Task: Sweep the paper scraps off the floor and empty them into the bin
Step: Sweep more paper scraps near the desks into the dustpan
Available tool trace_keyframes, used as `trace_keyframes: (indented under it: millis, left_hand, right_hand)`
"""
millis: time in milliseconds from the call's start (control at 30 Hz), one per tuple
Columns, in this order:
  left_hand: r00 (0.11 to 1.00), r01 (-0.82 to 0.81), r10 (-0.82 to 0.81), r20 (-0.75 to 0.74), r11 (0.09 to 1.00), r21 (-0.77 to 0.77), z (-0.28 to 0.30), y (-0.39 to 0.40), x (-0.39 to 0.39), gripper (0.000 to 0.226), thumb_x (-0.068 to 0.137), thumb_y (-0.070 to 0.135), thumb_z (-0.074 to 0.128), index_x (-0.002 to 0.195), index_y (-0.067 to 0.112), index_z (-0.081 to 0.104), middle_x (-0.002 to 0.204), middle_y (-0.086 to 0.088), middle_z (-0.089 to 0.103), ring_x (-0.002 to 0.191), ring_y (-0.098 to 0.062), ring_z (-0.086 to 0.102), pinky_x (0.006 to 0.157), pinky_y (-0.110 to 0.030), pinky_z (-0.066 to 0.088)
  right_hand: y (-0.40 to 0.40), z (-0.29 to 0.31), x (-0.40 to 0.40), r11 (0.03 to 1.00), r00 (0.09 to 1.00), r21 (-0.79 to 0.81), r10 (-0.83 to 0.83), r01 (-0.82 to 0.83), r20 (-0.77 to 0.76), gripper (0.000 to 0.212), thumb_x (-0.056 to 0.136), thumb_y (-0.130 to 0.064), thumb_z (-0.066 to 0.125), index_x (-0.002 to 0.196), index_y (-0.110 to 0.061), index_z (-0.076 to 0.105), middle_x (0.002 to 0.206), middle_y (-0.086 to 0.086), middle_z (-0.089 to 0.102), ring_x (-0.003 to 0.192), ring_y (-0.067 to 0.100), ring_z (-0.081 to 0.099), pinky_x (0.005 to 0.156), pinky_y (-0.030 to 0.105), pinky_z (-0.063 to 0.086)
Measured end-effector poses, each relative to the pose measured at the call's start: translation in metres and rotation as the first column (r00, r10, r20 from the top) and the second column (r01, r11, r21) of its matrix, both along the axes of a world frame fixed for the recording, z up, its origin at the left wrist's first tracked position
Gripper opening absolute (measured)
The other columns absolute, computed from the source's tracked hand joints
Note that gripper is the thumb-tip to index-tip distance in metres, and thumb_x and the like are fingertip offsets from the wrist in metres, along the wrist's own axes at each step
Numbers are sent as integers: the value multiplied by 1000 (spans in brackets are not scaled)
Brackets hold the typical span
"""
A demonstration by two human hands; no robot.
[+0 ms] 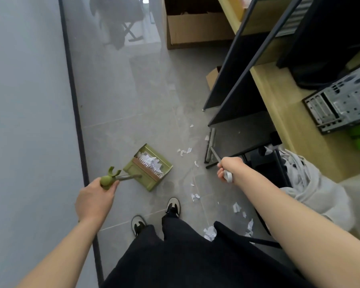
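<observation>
White paper scraps (pixel 195 197) lie scattered on the grey floor tiles (pixel 121 113) right of the green dustpan (pixel 149 168), more heaped inside it. The left hand (pixel 96 197) grips the dustpan's handle top, fingers curled round. Further right of the dustpan, the right hand (pixel 229 168) wraps the grey broom (pixel 211 147) handle, broom head beside the black shelf frame (pixel 235 84)

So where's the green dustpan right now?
In the head view, the dustpan sits on the floor left of centre, ahead of the shoes, its handle held by the left hand.
</observation>
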State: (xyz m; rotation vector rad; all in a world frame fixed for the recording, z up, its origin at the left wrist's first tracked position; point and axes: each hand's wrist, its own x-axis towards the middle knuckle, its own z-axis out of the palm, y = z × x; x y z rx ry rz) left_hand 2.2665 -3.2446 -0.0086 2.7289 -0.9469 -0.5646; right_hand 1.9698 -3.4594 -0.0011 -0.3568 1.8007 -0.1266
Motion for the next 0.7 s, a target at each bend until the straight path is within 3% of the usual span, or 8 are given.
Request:
trace_keyframes:
  millis: [100,233,400,700]
  left_hand:
    - [999,35,-35,-4,999,-2,-1,-24,1,36,88,51,63,95,17,69,75,-9,63,69,-32,51,56,-31,38]
    - [997,74,-74,12,997,8,-3,-49,2,38,88,52,62,96,16,69,81,-14,67,77,-38,58,58,-33,39]
    - [997,72,-72,-9,997,-30,-7,-78,-1,38,88,50,65,92,12,69,76,-15,66,67,-31,48,57,-32,39]
    - [994,112,-112,-1,993,-48,-19,-120,0,40,86,54,64,88,14,69,74,-13,65,73,-38,59,59,-39,50]
  right_hand:
    - [-21,-1,-4,995,995,-10,-98,98,3,26,93,5,28,74,-10,39,65,4,35,50,13,25,33,10,28]
    - [-44,-4,-11,978,979,-61,-203,201,-21,26,93,7,28,75,-9,38,68,5,34,52,13,26,36,9,29]
    - [-73,-16,-30,969,970,-81,-237,232,-55,24,91,6,31,77,-11,41,68,5,33,52,13,26,37,11,28]
    - [-116,-20,-36,968,955,-68,-250,242,-161,22,92,6,40,76,-10,41,67,5,39,51,12,29,38,9,29]
